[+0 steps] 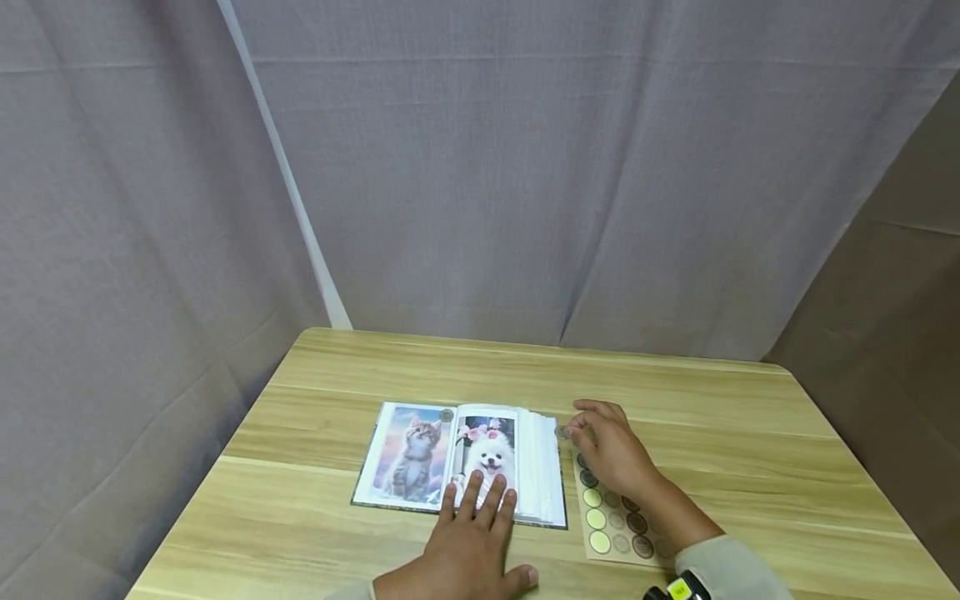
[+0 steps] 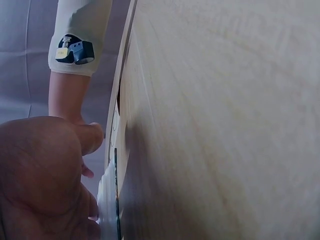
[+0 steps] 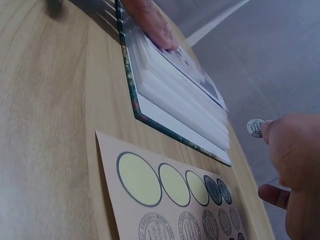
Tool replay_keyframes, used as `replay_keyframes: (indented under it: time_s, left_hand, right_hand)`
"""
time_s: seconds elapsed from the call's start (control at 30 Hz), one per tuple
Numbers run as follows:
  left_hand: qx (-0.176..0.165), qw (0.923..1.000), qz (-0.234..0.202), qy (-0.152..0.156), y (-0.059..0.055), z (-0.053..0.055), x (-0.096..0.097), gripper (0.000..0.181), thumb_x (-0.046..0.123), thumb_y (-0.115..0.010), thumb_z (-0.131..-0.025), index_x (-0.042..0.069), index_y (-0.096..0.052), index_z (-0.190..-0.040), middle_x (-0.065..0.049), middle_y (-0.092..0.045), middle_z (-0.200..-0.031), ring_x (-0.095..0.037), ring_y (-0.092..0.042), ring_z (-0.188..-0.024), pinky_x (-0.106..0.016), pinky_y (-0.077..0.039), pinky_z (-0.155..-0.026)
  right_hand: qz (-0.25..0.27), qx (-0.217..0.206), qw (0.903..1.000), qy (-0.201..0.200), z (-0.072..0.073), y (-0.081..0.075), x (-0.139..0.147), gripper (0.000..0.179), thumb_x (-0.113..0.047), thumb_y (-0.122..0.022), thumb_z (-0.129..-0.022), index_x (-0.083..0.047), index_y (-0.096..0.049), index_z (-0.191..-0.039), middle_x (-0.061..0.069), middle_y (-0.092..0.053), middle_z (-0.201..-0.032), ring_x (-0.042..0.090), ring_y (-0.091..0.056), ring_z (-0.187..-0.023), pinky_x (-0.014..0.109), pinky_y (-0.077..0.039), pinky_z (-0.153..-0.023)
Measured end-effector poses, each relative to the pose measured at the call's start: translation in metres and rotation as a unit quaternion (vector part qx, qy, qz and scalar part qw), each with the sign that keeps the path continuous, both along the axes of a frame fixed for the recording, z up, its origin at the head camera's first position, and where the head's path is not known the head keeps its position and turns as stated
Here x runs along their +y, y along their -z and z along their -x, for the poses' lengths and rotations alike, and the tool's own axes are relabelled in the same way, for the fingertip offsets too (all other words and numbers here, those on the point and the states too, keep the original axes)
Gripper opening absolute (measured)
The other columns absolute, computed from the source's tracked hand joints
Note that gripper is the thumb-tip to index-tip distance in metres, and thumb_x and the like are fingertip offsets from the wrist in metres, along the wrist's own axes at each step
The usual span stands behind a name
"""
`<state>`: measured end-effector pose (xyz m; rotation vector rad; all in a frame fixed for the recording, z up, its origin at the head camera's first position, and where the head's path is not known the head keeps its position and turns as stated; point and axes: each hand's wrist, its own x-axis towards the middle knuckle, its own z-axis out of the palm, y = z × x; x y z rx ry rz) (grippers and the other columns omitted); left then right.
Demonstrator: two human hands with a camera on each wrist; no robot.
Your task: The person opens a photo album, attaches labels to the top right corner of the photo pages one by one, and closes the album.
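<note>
An open photo album (image 1: pixel 542 467) lies on the table, a kitten photo (image 1: pixel 414 457) on its left page and a white dog photo (image 1: pixel 489 450) on its right. One round sticker (image 1: pixel 447 415) sits at the kitten photo's upper right corner. My left hand (image 1: pixel 468 542) rests with spread fingers on the lower part of the right page. Just right of the album, my right hand (image 1: pixel 611 446) pinches a round sticker (image 3: pixel 255 128) by its edge, raised above the table. Under that forearm lies a sticker sheet (image 3: pixel 112 160) with rows of round stickers and several bare pale circles.
The wooden table (image 1: pixel 300 517) extends around the album and sheet. Grey curtains (image 1: pixel 450 192) hang behind the table and at its left, with a browner cloth (image 1: pixel 885 275) at the right. A small wrist camera (image 1: pixel 678 587) sits on the right sleeve.
</note>
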<state>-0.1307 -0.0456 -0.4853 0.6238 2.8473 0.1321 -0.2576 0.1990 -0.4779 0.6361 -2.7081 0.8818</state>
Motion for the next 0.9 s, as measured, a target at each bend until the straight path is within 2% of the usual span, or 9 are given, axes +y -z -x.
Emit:
replay_keyframes:
  time_s: [0.57,0.9]
  left_hand:
    - [0.001,1.0,0.006,0.003,-0.001,0.0,-0.001,0.099,0.084,-0.038,-0.09,0.02,-0.023,-0.164,-0.004,-0.013,-0.17,-0.036,-0.007,-0.155,-0.064,-0.015,-0.118]
    - [0.002,1.0,0.001,0.005,0.001,0.001,-0.001,0.1,0.084,-0.039,-0.09,0.019,-0.024,-0.164,-0.005,-0.013,-0.17,-0.037,-0.006,-0.155,-0.065,-0.015,-0.118]
  right_hand:
    - [0.009,-0.013,0.9999,-0.004,0.007,-0.001,-0.015,0.012,-0.018,-0.062,-0.103,-0.013,-0.069,-0.095,0.017,-0.057,-0.141,0.039,-0.04,-0.136,0.059,-0.039,-0.107]
    - [0.01,-0.006,0.9999,0.0,0.012,0.001,-0.024,0.011,-0.015,-0.065,-0.101,-0.014,-0.069,-0.091,0.017,-0.059,-0.138,0.04,-0.042,-0.136,0.059,-0.037,-0.108]
